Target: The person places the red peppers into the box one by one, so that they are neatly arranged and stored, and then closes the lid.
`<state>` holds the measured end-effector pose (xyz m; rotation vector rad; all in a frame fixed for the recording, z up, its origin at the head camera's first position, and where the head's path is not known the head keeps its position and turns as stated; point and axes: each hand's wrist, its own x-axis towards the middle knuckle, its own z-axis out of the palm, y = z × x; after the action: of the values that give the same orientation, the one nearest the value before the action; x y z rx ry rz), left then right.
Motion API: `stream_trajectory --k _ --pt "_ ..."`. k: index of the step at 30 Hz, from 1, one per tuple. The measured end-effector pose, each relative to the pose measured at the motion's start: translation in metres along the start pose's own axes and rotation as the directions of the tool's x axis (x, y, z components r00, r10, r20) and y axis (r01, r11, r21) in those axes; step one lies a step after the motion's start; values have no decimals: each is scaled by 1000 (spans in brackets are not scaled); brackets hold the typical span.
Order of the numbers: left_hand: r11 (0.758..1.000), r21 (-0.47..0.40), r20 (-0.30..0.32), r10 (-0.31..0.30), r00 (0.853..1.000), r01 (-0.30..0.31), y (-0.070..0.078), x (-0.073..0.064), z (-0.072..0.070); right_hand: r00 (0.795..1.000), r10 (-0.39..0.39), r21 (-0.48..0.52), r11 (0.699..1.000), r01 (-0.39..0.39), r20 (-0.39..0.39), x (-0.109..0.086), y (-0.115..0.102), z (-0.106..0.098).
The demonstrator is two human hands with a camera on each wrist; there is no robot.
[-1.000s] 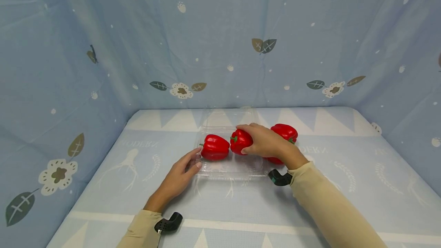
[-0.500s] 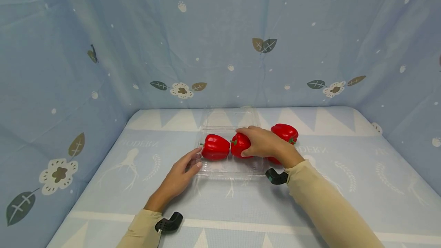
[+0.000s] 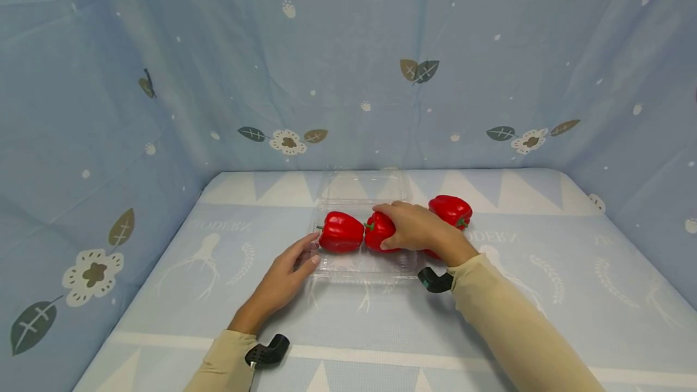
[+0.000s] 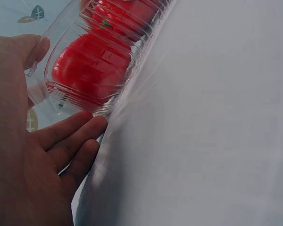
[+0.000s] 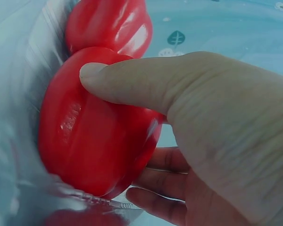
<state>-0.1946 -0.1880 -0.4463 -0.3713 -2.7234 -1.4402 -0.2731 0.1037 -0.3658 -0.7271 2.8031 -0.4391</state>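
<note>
A clear plastic clamshell container (image 3: 348, 265) lies with its lid folded back. One red bell pepper (image 3: 341, 232) sits in its left part, stem to the left. Beside it, in the container, my right hand (image 3: 418, 225) holds a second red bell pepper (image 5: 96, 141), thumb across its side and fingers beneath in the right wrist view. My left hand (image 3: 285, 274) rests thumb and fingertips at the container's left end, the lower fingers (image 4: 80, 162) loosely extended beside the plastic wall.
Another red bell pepper (image 3: 451, 211) lies right of the container. One more red pepper (image 3: 432, 253) shows only as a sliver behind the right wrist. The patterned cloth (image 3: 229, 271) covers the table, and a blue curtain (image 3: 348, 65) hangs around its back and sides.
The right hand has lowered slightly with its pepper, which now sits lower, close against the first pepper. The left hand has stayed at the container's end.
</note>
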Motion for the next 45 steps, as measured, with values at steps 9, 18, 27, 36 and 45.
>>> stream_trajectory --k 9,18,27,36,45 --pt "1000 -7 -2 3 1000 -3 0 0 0 1000 -7 1 1000 7 4 -1 0 0" --pt "1000 -5 6 -17 1000 17 1 -1 -1 1000 -14 36 999 14 -3 -3 3 -1" --pt "1000 1 7 -20 1000 20 2 -1 -1 1000 -19 49 999 19 -14 -4 2 0" --pt "1000 7 -4 5 1000 -5 0 -1 1 998 -32 130 991 38 -49 -14 11 -10" --pt "1000 5 -4 -13 1000 13 1 -1 0 971 -30 265 960 94 -235 -36 31 -20"
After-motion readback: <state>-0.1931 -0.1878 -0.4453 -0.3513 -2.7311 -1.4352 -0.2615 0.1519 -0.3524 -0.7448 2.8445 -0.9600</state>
